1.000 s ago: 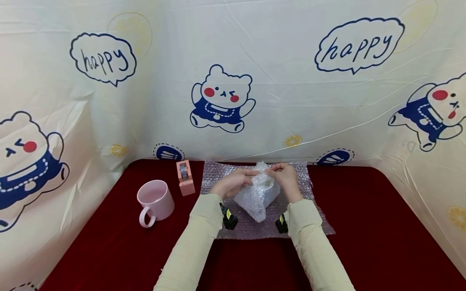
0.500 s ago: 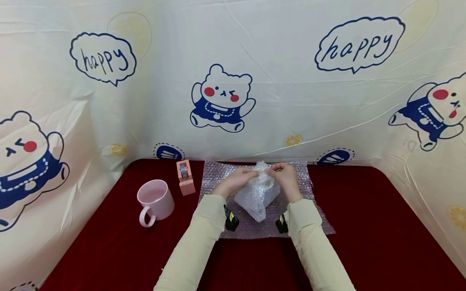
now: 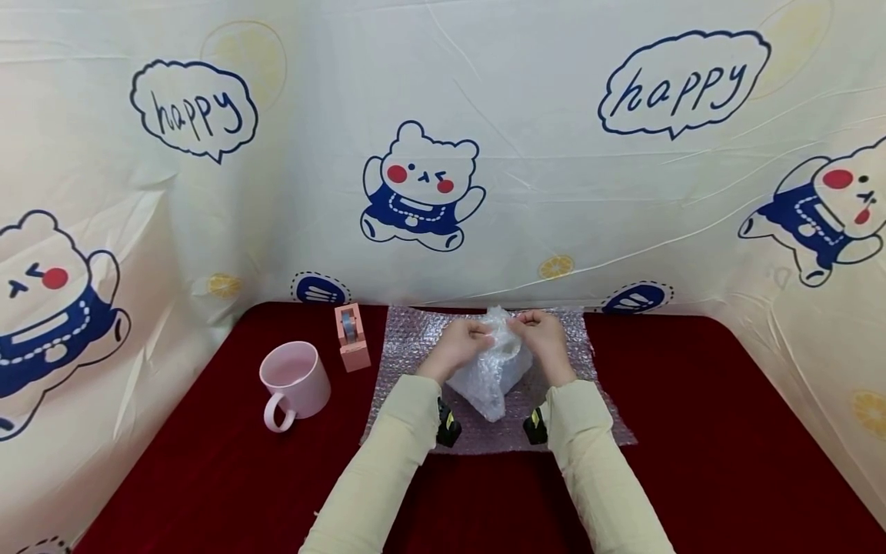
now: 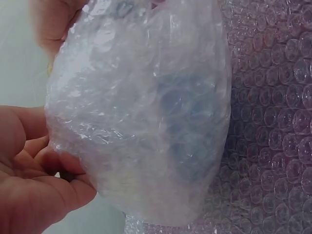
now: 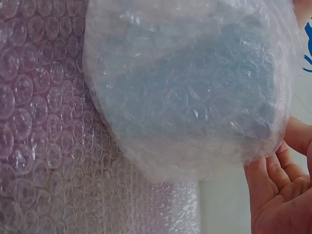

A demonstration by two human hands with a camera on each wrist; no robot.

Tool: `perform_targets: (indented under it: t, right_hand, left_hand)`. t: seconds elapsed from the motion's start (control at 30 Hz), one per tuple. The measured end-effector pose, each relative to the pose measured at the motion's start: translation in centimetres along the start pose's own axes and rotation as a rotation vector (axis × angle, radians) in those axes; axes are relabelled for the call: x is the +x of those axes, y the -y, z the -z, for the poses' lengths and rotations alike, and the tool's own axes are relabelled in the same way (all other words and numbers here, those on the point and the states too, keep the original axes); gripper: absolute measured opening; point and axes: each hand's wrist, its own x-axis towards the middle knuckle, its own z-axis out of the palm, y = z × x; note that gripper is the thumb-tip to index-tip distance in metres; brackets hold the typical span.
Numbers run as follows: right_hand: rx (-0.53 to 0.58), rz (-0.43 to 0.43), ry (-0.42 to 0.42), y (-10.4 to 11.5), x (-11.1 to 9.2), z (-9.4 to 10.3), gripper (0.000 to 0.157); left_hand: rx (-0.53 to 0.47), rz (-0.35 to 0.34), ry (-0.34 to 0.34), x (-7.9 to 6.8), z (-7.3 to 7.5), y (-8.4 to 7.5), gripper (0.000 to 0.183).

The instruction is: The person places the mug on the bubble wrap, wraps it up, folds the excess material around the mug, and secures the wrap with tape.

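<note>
A bundle in bubble wrap (image 3: pixel 488 378) sits in the middle of the flat bubble wrap sheet (image 3: pixel 408 338). Through its layers a bluish shape shows in both wrist views; its kind is hidden. At the bundle's upper left, my left hand (image 3: pixel 460 344) pinches the gathered wrap between thumb and curled fingers, as the left wrist view shows of the hand (image 4: pixel 44 170). Opposite it, my right hand (image 3: pixel 545 342) pinches the wrap at the upper right. Thumb and fingers of that hand (image 5: pixel 282 180) meet at the wrap's edge in the right wrist view.
Left of the sheet stand a pink tape dispenser (image 3: pixel 353 338) and a pink mug (image 3: pixel 298 381) with its handle toward the front. Dark red cloth (image 3: pixel 692 431) covers the table. A printed white curtain (image 3: pixel 540 192) hangs behind and at both sides.
My left hand has shifted slightly right, and its fingers, stretched out across the wrap earlier, are now curled in. My right hand and the bundle stay almost in place.
</note>
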Motion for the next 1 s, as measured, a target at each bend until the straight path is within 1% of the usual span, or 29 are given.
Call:
perform_targets:
  t: [0.13,0.23,0.33,0.47,0.63,0.73,0.8,0.87,1.0]
  right_hand:
    - [0.025,-0.004,-0.023,0.0,-0.1,-0.1,0.023]
    - [0.040,0.000,-0.041,0.1,-0.1,-0.2,0.022]
    - [0.048,0.000,-0.048,0.0,-0.2,-0.3,0.021]
    - [0.043,0.006,-0.051,0.0,-0.3,-0.3,0.020]
    - [0.022,0.012,-0.043,0.0,-0.5,-0.1,0.023]
    - [0.006,0.003,-0.045,0.1,-0.4,-0.1,0.025]
    - [0.000,-0.002,-0.049,0.1,-0.4,0.0,0.025]
    - [-0.002,-0.004,-0.052,0.0,-0.3,0.0,0.026]
    - [0.002,-0.003,-0.059,-0.1,-0.1,-0.1,0.025]
  left_hand:
    - [0.002,-0.009,-0.007,0.0,-0.1,0.0,0.027]
    - [-0.003,-0.002,-0.013,0.0,-0.1,0.0,0.027]
    - [-0.006,0.038,-0.030,0.1,-0.1,-0.2,0.028]
    - [0.012,0.090,-0.091,0.1,-0.6,-0.9,0.034]
    - [0.069,0.067,-0.161,0.1,-1.6,-1.3,0.038]
    - [0.083,0.044,-0.178,0.1,-1.9,-1.4,0.044]
    - [0.086,0.031,-0.191,0.1,-1.9,-1.4,0.043]
    - [0.081,0.020,-0.188,0.2,-1.9,-1.4,0.040]
    - [0.065,0.020,-0.161,0.3,-1.7,-1.3,0.031]
